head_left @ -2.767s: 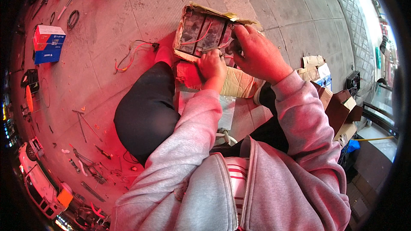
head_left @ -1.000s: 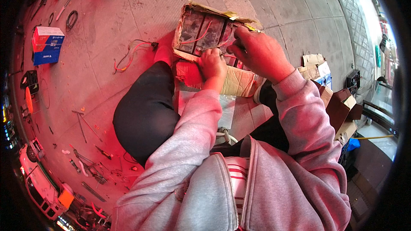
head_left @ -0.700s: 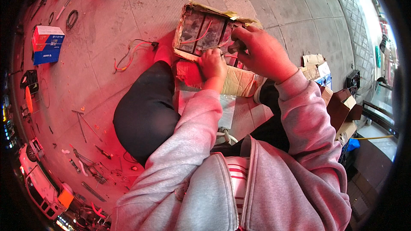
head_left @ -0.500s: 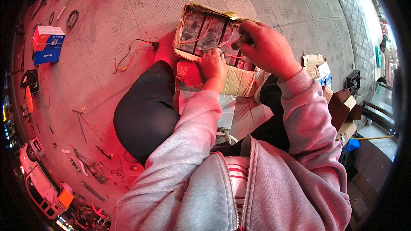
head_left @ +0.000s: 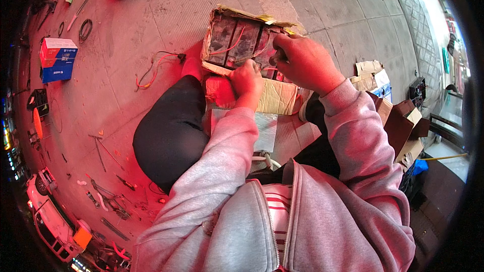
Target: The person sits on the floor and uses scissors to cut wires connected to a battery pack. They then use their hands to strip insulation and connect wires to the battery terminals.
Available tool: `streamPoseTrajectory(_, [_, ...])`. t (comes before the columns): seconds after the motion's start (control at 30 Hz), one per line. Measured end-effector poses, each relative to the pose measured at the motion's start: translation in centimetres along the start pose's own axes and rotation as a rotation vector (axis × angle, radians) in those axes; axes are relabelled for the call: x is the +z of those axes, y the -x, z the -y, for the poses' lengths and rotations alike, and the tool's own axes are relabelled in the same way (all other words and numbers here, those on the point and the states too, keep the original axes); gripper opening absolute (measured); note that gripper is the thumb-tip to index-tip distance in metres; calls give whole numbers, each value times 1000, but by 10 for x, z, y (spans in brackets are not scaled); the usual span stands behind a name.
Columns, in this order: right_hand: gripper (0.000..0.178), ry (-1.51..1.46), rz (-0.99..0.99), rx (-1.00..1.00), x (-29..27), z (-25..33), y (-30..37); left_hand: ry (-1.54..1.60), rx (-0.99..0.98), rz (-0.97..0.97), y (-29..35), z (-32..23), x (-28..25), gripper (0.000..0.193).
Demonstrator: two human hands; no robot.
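In front of me is a torn cardboard box [head_left: 277, 96] holding several dark, block-shaped batteries [head_left: 221, 36] side by side. A thin red wire [head_left: 236, 43] curves across their tops. My left hand [head_left: 247, 83] rests at the box's near edge, its fingers curled closed over the inner rim. What they grip, if anything, is hidden. Above the box's right part, my right hand [head_left: 308, 64] is closed in a pinch. Whatever lies between thumb and fingers cannot be made out. The right hand covers the batteries at that end.
Loose red and black leads [head_left: 151, 73] lie left of the box. Further left stand a blue and red carton [head_left: 59, 60] and a coil of black cable [head_left: 85, 30]. Tools [head_left: 108, 196] are scattered at lower left. Opened brown cartons [head_left: 403, 126] stand on my right.
My right hand has shifted slightly left and down over the box, still pinched. My left hand has moved slightly left and remains curled at the near edge.
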State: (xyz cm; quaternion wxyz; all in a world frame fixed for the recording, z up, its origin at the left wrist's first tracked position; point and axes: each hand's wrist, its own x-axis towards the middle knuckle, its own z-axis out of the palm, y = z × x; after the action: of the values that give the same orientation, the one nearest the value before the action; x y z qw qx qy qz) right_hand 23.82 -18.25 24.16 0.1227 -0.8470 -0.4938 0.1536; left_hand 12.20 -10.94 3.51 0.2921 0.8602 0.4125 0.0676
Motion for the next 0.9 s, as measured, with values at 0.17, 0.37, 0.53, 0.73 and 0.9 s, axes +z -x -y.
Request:
streamPoseTrajectory(0.17, [18,11,56,7,3,-1,6,87,31,-101,0,1,-2,10])
streamPoseTrajectory(0.37, [18,8,99,-22,-3,-3,10,68,66,-83,-1,1,-1,9])
streamPoseTrajectory(0.53, [18,1,122,-7,-3,-3,10,-3,113,-73,-1,1,1,11])
streamPoseTrajectory(0.73, [18,-9,91,-31,1,-4,8,-52,84,-18,-3,-2,-1,11])
streamPoseTrajectory(0.9, [20,33,128,-5,-4,-1,8,-95,0,65,-8,-5,1,10])
